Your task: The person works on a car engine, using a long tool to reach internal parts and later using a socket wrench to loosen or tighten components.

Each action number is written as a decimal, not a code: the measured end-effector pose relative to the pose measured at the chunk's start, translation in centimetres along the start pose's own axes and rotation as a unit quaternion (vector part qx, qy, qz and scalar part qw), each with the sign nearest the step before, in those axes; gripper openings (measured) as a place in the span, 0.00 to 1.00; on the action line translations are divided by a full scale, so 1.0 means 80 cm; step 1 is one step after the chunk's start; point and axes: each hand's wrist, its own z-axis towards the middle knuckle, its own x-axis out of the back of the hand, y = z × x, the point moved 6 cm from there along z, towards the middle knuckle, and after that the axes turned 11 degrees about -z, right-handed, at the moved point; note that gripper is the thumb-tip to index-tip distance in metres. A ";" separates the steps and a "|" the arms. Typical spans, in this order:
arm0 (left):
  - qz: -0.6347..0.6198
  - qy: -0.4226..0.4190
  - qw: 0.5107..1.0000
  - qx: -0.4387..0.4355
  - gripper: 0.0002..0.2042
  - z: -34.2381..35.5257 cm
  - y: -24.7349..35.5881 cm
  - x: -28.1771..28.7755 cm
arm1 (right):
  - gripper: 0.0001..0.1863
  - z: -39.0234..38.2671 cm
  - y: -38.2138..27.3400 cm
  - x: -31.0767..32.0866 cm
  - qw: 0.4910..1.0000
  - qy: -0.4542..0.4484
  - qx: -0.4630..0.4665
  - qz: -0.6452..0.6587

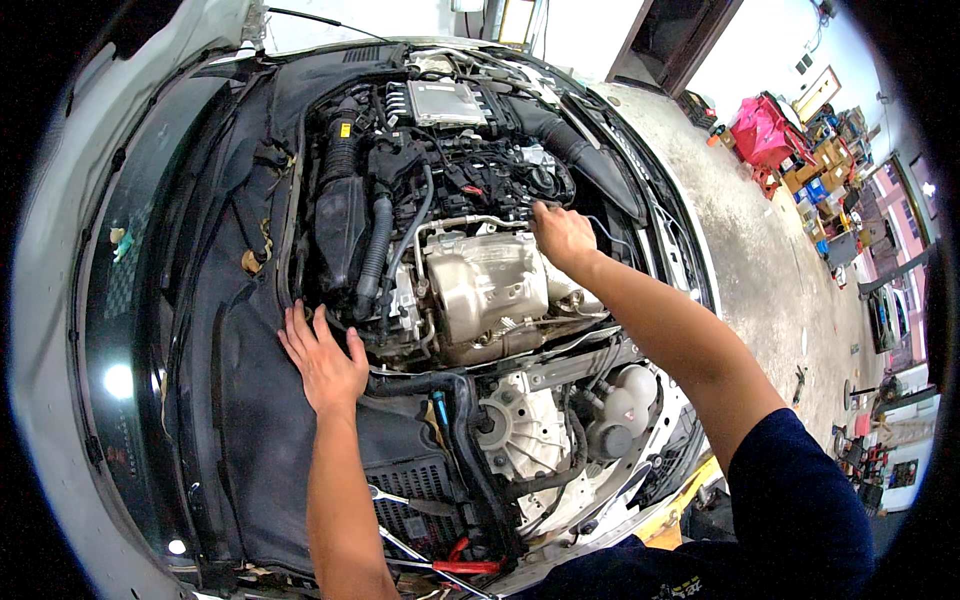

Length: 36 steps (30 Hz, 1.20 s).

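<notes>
My left hand lies with its fingers spread on the edge of the black plastic cowl panel, beside the engine bay. My right hand reaches across to the far side of the silver metal heat shield. Its fingers are curled together near the end of a thin metal pipe; whatever they grip is hidden. Just beyond that hand is the black engine top with its wiring and hoses. A ribbed black hose runs between the left hand and the heat shield.
A combination wrench and a red-handled tool rest at the near side. The white coolant tank stands beside the strut tower. The windshield lies left. Boxes and a pink-red bag stand along the right wall.
</notes>
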 end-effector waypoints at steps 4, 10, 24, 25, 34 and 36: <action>0.001 -0.001 1.000 0.001 0.25 0.001 0.001 -0.002 | 0.15 0.005 0.020 -0.002 0.970 -0.049 -0.215 0.098; -0.005 -0.011 1.000 0.005 0.25 0.001 0.001 0.001 | 0.13 0.008 -0.020 0.001 0.996 0.035 0.061 -0.059; -0.005 0.004 1.000 0.007 0.25 0.001 0.002 0.002 | 0.21 0.001 -0.006 -0.002 0.997 -0.013 -0.074 -0.003; -0.010 -0.001 1.000 0.009 0.26 0.002 0.004 0.001 | 0.23 0.003 0.008 -0.005 0.984 -0.002 -0.174 0.034; -0.005 -0.002 1.000 0.009 0.26 -0.002 -0.002 -0.002 | 0.14 -0.010 -0.015 -0.011 0.984 0.042 0.118 -0.129; -0.004 0.000 1.000 0.009 0.26 0.001 -0.002 0.001 | 0.13 0.000 -0.008 -0.009 0.993 -0.029 0.059 -0.101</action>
